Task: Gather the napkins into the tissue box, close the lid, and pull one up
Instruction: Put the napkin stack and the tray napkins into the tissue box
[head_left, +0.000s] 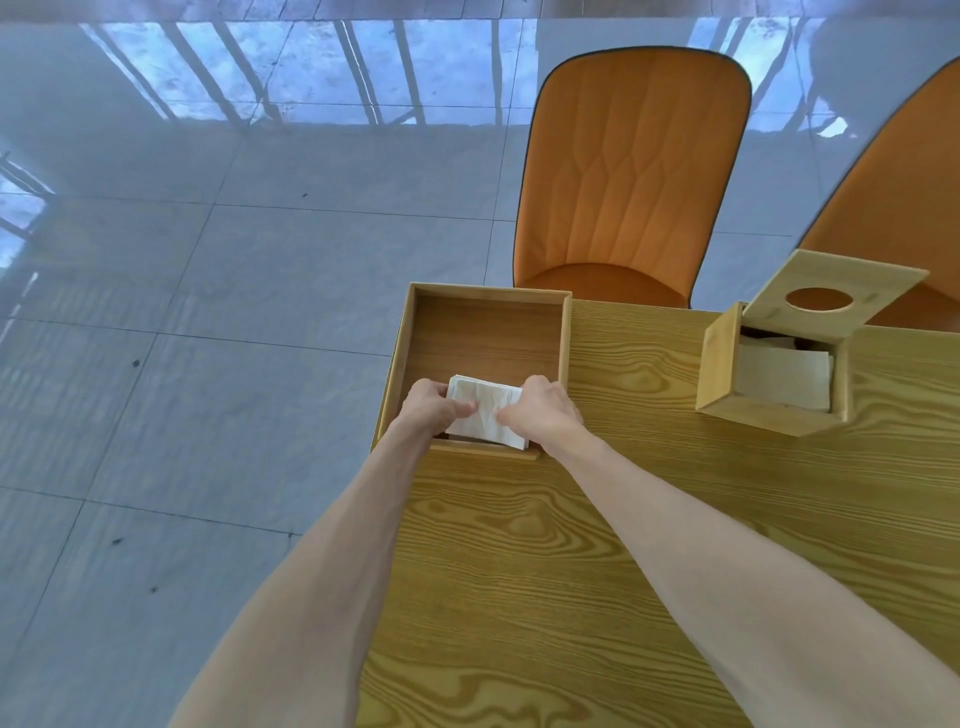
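Note:
A stack of white napkins (485, 415) lies in the near end of an open wooden tray (483, 332) at the table's left corner. My left hand (431, 408) grips the stack's left side and my right hand (540, 410) grips its right side, thumbs on top. To the right stands a wooden tissue box (727, 374) with its hinged lid (836, 291) raised; the lid has an oval hole. Some white napkins (784, 382) lie inside the box.
The wooden table (623, 545) reaches right and toward me; its left edge runs just beside the tray. Two orange chairs (628, 171) stand behind the table's far edge. Glossy grey floor tiles (208, 312) fill the left.

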